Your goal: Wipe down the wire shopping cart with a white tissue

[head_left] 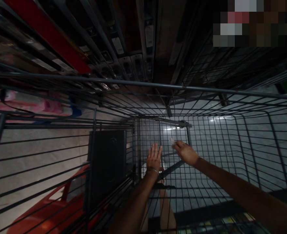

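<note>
Both of my arms reach down into a wire shopping cart (143, 83). My left hand (154, 158) lies flat over the wire floor of the basket, fingers stretched out, with a thin bracelet at the wrist. To the right of it, my right hand (186, 154) is closed, its fingertips pinching a small whitish scrap (172, 142) that looks like tissue or thin plastic; its exact kind is too small to tell. The scrap is just above or against the wire mesh; I cannot tell which.
A dark seat panel (107, 159) stands left in the cart. An orange-red plastic stool or chair (46, 211) is beyond the wires at lower left. Pink packs (41, 104) lie at left. Shelves of packaged goods (119, 45) run along the far side. Pale floor tiles show through the mesh.
</note>
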Demonstrator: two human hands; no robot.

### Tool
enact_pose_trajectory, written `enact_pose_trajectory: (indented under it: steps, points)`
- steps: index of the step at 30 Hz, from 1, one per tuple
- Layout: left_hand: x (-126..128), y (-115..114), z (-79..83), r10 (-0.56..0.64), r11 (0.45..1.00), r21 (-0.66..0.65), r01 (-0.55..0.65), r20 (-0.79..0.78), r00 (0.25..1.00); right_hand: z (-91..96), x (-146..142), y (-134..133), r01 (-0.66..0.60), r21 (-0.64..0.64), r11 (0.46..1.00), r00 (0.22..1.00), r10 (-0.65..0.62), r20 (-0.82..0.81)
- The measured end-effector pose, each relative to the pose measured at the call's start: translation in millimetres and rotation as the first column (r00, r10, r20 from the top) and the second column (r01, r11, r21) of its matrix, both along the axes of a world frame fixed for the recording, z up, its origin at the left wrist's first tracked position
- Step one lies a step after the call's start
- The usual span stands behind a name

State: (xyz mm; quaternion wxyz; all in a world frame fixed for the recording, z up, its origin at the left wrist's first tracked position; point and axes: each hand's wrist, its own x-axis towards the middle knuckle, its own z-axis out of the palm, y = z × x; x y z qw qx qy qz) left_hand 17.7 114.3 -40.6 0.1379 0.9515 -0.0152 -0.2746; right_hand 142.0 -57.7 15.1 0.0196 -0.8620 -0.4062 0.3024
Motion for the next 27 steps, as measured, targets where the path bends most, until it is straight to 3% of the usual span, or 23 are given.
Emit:
enact_pose_trajectory:
  steps: [7,12,15,19,25,27]
  points:
    - [3.4,5.1,-5.2,0.0,1.0,-0.004,0.0,0.023,1.0,-10.5,-74.8,-42.5,-0.196,0.181,0.964,0.972,0.215,-0.092]
    - [7.4,10.4,-5.1,-0.004,1.0,-0.007,0.005,0.032,0.999,2.6,-82.0,-39.9,-0.344,0.208,0.916,0.89,0.388,-0.238]
    - [9.6,12.9,-2.1,-0.002,1.0,-0.006,0.002,0.037,0.999,6.2,-64.6,-31.0,-0.363,0.189,0.913,0.864,0.405,-0.299]
    - [11.4,16.5,-0.3,0.0,1.0,-0.003,0.0,0.033,0.999,3.8,-23.1,-19.9,-0.345,0.116,0.932,0.908,0.362,-0.21]
    - [11.7,24.7,-4.4,-0.015,1.0,0.004,0.014,0.019,1.0,10.6,69.4,11.3,-0.127,0.015,0.992,0.992,0.127,0.023]
    - [11.6,27.7,-5.3,-0.021,1.0,0.006,0.021,0.018,1.0,15.1,98.7,27.0,0.011,-0.023,1.0,0.99,-0.007,0.14]
